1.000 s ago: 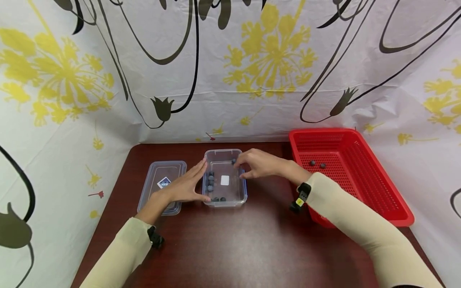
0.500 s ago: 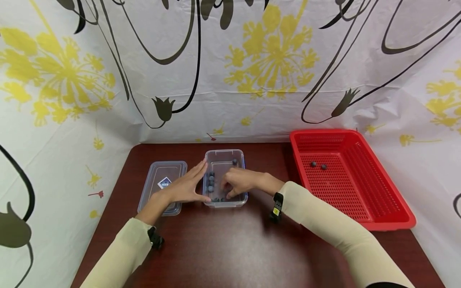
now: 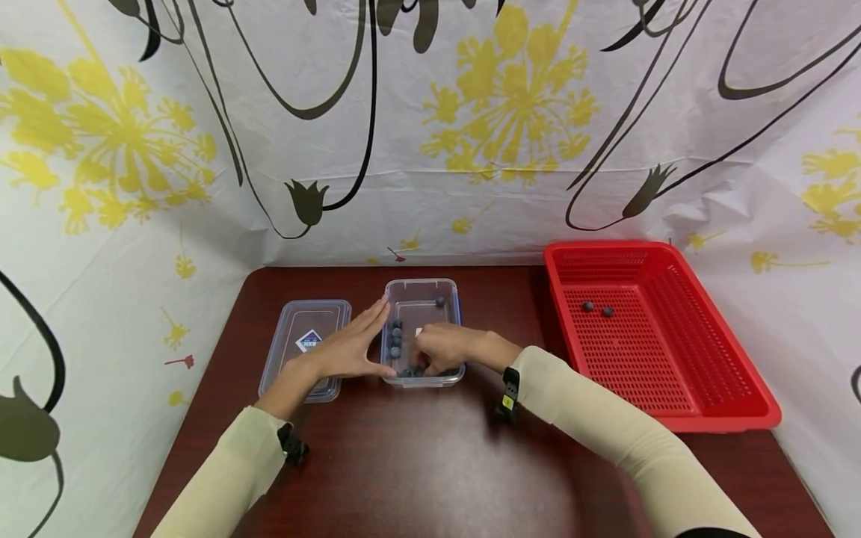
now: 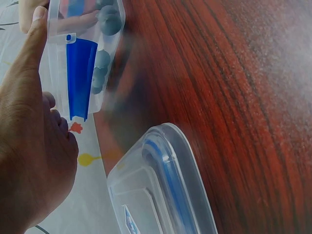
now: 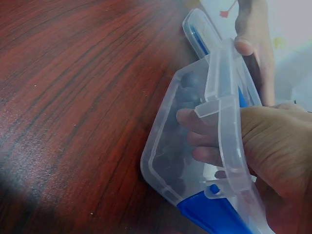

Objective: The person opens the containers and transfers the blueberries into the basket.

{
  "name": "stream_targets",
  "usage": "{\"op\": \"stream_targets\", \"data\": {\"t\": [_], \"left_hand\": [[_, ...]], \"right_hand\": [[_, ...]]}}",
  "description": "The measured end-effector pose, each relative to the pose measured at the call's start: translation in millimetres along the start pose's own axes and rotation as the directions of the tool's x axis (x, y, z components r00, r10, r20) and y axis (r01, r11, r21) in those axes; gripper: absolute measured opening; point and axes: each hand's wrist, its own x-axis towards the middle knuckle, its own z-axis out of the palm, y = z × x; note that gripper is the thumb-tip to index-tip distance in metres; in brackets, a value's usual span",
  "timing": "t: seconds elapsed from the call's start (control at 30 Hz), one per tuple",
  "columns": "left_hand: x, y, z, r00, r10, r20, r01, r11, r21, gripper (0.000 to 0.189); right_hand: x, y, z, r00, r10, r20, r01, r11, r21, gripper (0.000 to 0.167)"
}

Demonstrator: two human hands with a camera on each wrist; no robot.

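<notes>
A clear plastic box [image 3: 424, 291] with blue side clips stands on the table, and several blueberries [image 3: 395, 340] line its left side and near end. My left hand [image 3: 343, 351] spans the box's left side, thumb at the near corner and straight fingers at the rim. In the left wrist view a blue clip [image 4: 80, 78] shows beside that hand. My right hand [image 3: 440, 347] reaches down inside the box with curled fingers, pinching a blueberry at the near row. Through the clear wall, the right wrist view shows these fingertips [image 5: 184, 117] close to dark berries [image 5: 189, 90].
The box's lid [image 3: 285, 336] lies to the left, partly under my left forearm. At the right, a red plastic basket [image 3: 733, 373] holds two blueberries [image 3: 598, 308]. A patterned cloth [image 3: 417, 217] hangs behind the brown table [image 3: 417, 463].
My right hand has moved from the box's right rim down to its near end, its fingers now lower among the berries. The left hand has stayed at the box's side.
</notes>
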Motion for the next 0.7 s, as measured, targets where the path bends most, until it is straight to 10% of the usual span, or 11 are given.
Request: {"op": "stream_targets", "data": {"t": [0.7], "left_hand": [[1.4,2.1,-1.9,1.000,-0.011,0.009,0.011,1.000,0.024,0.130]], "right_hand": [[-6.3,-0.5,-3.0,0.997,-0.017,-0.073,0.014,0.999,-0.038,0.018]]}}
